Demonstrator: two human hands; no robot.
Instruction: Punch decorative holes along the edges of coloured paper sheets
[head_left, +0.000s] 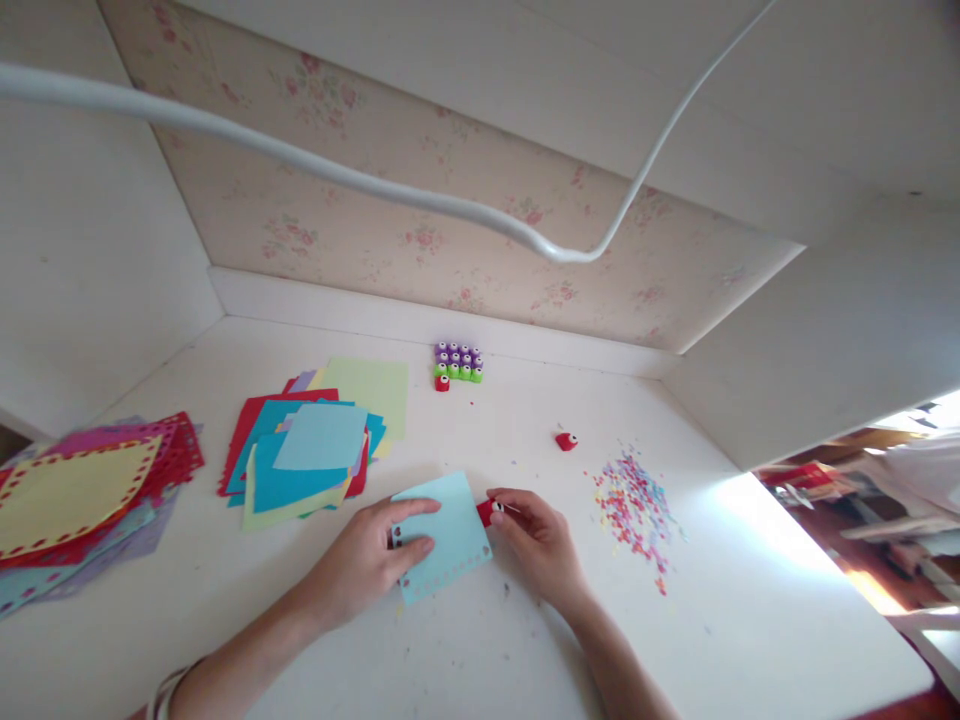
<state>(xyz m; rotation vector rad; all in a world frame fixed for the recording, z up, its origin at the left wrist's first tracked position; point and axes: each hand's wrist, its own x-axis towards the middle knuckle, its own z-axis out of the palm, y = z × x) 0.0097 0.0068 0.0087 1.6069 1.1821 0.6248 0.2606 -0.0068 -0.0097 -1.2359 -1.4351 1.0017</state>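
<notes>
A light blue sheet of paper (448, 535) lies tilted on the desk, with small punched shapes along its lower and left edges. My left hand (382, 545) grips its left side, thumb and fingers closed on the sheet. At the right edge sits a small red craft punch (486, 512), held between the thumb and fingers of my right hand (536, 540). The punch meets the paper's edge; whether it is pressed down I cannot tell. Another red punch (567, 441) rests on the desk farther back on the right.
Purple, green and red punches (459, 362) stand in rows near the back wall. Coloured sheets (300, 455) are piled left of centre, and sheets with punched borders (82, 495) lie at far left. Scattered confetti (637, 505) covers a patch at right. A white cable (337, 172) hangs across the top.
</notes>
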